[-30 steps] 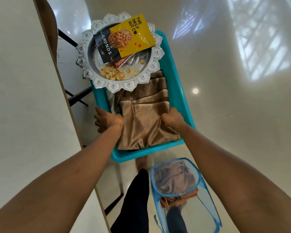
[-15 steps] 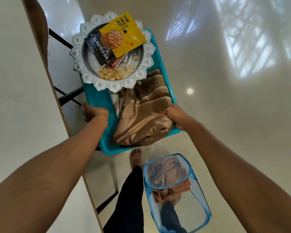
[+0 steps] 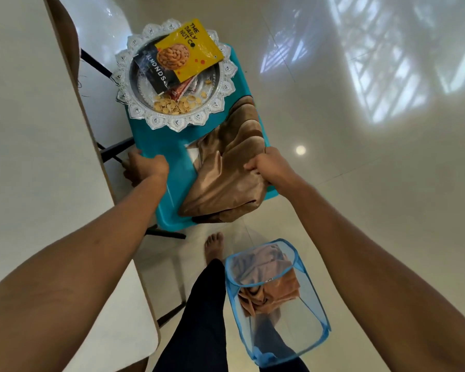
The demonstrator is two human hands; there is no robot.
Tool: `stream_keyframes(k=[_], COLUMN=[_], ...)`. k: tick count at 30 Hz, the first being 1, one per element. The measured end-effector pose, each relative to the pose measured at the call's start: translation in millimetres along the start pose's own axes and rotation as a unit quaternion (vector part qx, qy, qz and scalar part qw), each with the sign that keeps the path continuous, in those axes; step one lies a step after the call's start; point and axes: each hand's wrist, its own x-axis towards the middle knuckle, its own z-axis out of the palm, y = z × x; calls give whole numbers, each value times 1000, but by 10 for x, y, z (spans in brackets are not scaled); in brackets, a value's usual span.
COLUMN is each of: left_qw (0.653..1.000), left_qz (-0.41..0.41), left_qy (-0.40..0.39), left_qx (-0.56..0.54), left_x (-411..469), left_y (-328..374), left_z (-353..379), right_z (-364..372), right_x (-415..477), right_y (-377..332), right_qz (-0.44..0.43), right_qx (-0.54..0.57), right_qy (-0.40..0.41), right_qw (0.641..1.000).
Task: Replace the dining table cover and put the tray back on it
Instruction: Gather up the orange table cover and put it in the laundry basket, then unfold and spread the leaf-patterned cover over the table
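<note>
A folded brown satin table cover [image 3: 226, 173] lies on a teal plastic stool [image 3: 169, 149] beside the bare white dining table [image 3: 32, 146]. My right hand [image 3: 266, 166] grips the cover's right edge and has it bunched and partly lifted off the stool's right side. My left hand [image 3: 145, 166] grips the stool's left rim. At the stool's far end sits an ornate silver tray [image 3: 226, 76] holding a yellow-and-black almond packet [image 3: 183, 55], another small packet and loose nut shells.
A blue mesh laundry hamper [image 3: 277, 294] with brown cloth inside stands on the glossy white tile floor by my right leg. A brown chair [image 3: 67, 36] with black legs is tucked at the table's edge. My bare foot [image 3: 214, 245] stands below the stool.
My left hand moved off the cover to the stool's left rim. My right hand pulled the cover toward the right, uncovering the teal seat and bunching the cloth.
</note>
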Motion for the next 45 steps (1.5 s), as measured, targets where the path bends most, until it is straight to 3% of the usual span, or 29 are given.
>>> stream_keyframes(k=[2,4,8,11,13,15,17,20,23,25,28,34,38,40,42,44,45], left_qw=[995,980,924,898,890,901,921,941,962,980,988,957,952,961,966,965,962], left_qz=[7,100,355,428,451,429,361,239,182,164,156,290,301,257,213,232,255], left_qy=[-35,-78,-120,-86,-67,-45,-41,-34,-17,-2,5,4,-27,-44,-56,-34,-14], left_qx=[-94,-153,-77,-48,-5,50,140,235,201,111,-12,-6,-50,-93,-133,-116,-93], left_x=[-105,-281,-632,-886,-922,-876,-744,-573,-440,-372,-189,445,723,794,829,833,844], left_y=[66,32,-88,-333,-578,-971,-1380,-2139,-2663,-2850,-3091,-3517,-3699,-3728,-3725,-3739,-3754], left_z=[-109,-353,-951,-1484,-1808,-2223,-2573,-3170,-3575,-3796,-4077,-4456,-4720,-4857,-4943,-5020,-5072], right_z=[3,32,73,110,213,483,785,1503,2339,2804,3222,3980,4774,5258,5695,5968,6012], right_x=[-100,-333,-782,-1216,-1425,-1700,-2090,-2686,-2701,-2505,-2473,-2412,-2636,-2796,-2974,-3141,-3203], right_y=[-70,-97,-152,-332,-581,-867,-1098,-1171,-886,-640,-399,-475,-583,-622,-663,-722,-749], right_qz=[-19,-56,-118,-176,-212,-260,-325,-416,-447,-395,-371,-415,-428,-428,-410,-328,-318], right_qx=[3,7,31,67,35,-32,-166,-363,-495,-572,-562,-520,-496,-449,-351,-177,-126], right_qy=[10,22,70,81,82,51,20,17,6,-49,-62,58,68,27,-81,-212,-217], right_qw=[1000,998,990,979,973,964,931,834,745,717,737,744,752,784,838,903,914])
